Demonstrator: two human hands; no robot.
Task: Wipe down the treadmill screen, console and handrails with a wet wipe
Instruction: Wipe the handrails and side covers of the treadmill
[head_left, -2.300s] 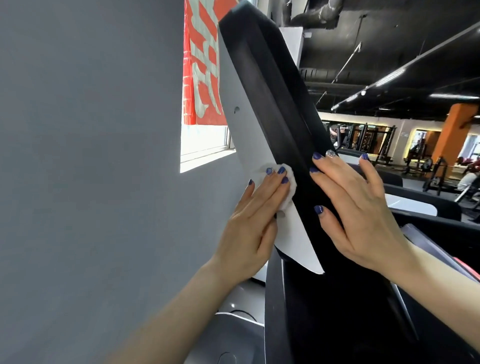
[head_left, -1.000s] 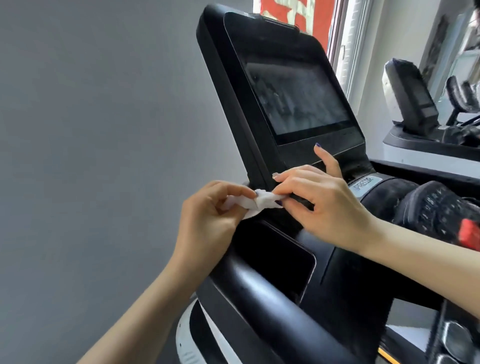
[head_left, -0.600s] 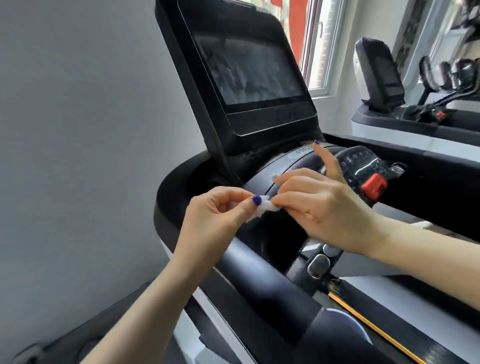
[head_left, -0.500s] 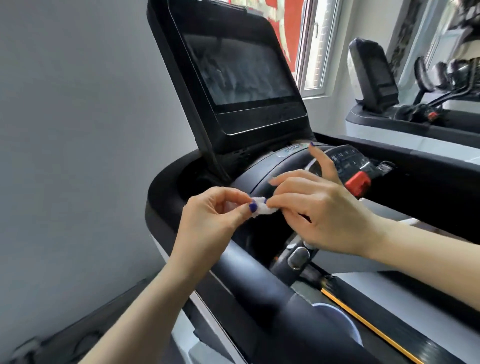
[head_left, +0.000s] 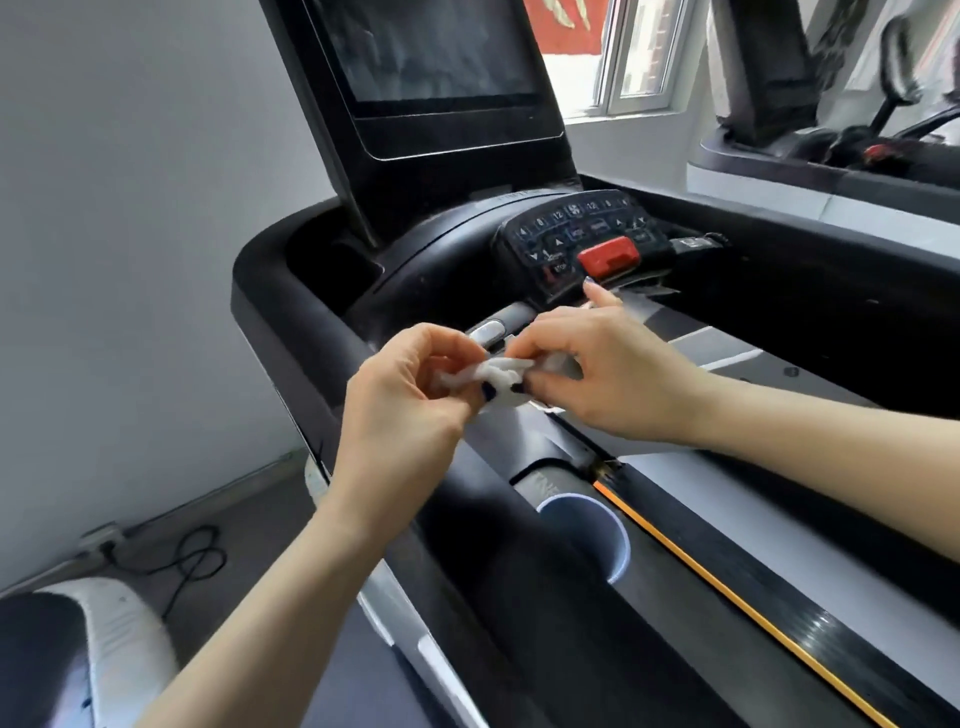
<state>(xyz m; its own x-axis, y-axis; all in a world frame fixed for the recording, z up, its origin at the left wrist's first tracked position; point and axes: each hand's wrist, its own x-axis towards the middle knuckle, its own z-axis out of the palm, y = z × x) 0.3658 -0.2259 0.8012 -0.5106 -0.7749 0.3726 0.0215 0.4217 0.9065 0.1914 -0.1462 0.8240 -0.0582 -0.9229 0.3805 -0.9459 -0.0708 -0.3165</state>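
Between the near handrail and the console, we hold our hands together over the treadmill, the left hand and the right hand each pinching one end of the crumpled wet wipe with curled fingers, the right index finger sticking out toward the red stop button. Half a second ago the same two-handed pinch sat higher, closer to the screen; now more of the floor shows at the left.

Open air above the broad black left handrail, beside the plain grey wall. Ahead, blocked by the tall tilted dark screen; further right, by the raised black keypad with red stop button. Round cup holder open below.
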